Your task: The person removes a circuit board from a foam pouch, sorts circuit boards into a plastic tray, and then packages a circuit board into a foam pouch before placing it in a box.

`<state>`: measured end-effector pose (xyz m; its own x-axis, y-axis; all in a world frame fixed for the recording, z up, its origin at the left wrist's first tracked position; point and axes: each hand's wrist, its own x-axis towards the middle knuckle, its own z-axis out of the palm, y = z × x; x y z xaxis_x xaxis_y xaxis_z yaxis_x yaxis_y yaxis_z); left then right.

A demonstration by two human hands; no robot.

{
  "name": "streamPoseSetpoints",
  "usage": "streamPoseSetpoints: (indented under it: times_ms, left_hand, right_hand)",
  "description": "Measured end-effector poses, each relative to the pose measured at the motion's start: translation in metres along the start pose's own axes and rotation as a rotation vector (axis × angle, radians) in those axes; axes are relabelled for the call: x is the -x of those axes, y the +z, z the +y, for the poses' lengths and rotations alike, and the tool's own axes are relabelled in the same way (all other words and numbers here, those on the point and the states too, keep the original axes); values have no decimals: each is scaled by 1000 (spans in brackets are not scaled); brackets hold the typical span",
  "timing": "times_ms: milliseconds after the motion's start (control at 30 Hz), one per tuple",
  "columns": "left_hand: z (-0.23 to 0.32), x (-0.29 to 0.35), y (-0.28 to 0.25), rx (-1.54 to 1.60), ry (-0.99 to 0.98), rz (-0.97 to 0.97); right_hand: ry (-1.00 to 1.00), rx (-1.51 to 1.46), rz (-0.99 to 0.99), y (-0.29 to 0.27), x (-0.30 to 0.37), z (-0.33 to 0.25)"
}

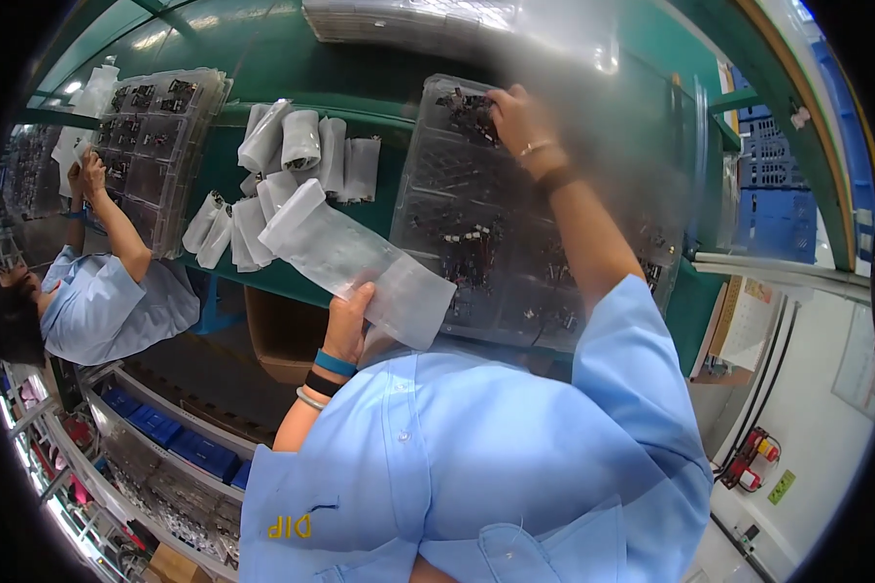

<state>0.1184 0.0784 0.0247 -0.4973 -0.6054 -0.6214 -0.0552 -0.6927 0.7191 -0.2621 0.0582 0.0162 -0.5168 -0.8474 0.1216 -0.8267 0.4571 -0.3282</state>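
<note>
Left hand [345,325], near the table's front edge, pinches the near side of a white plastic bag [369,262], thumb on top; the bag slants above the table [374,216]. Farther right, the right hand [523,121] reaches to the far left corner of a clear compartment tray [420,185], fingers curled at a clump of small dark parts [472,109]; whether they grip one, I cannot tell. Such a bag should be light, limp and slippery, apt to fold, so a hold close to an end would likely keep it flatter; the small parts look light and easily tangled, best lifted by their bodies. Around them, from the left: a co-worker [117,301] bends over other parts, beside another compartment tray [156,146]; then rolled white packets [301,136] crowd the table, some right by the bag's left end. A cardboard box [287,335] stands below the front edge, and stacked clear trays [408,19] lie along the back edge. The bag's right end overlaps the near left corner of the tray in view, covering part of it. Blue crates [778,219] stand past the table's right end.
</note>
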Motion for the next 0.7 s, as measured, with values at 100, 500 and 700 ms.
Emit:
streamPoseSetpoints:
  times_ms: [100, 500, 700]
  left_hand:
    - [3, 3, 6, -10, -10, 0]
    - [-2, 1, 6, -71, 25, 56]
    - [-2, 1, 7, -109, 62, 57]
  right_hand:
    - [50, 119, -91, 1, 1, 7]
    - [-487, 155, -420, -68, 138, -9]
    - [-639, 134, -120, -56, 159, -5]
